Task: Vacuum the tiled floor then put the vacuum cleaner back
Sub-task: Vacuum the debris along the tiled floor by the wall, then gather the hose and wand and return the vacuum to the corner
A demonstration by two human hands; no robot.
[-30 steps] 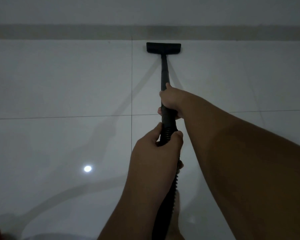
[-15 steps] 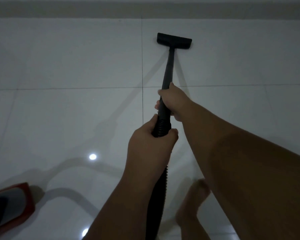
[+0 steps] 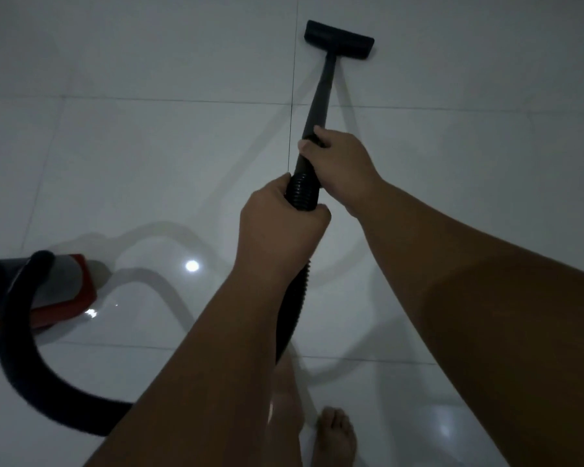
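The step in hand seems to be a stroke over the tiled floor [image 3: 149,146]. The right hand [image 3: 338,163] is wrapped around the rigid wand [image 3: 322,92], and the left hand [image 3: 277,230] grips the ribbed hose [image 3: 302,193] just below it. To do it well, I would hold the flat, rectangular floor head [image 3: 339,40] level on the tile and draw straight, overlapping lines beside the grout joint. The tiles are glossy and mirror a lamp. The wand looks smooth and matte, and the hose is corrugated. The red vacuum body [image 3: 64,291] sits at the left, its details hard to tell in this dim light.
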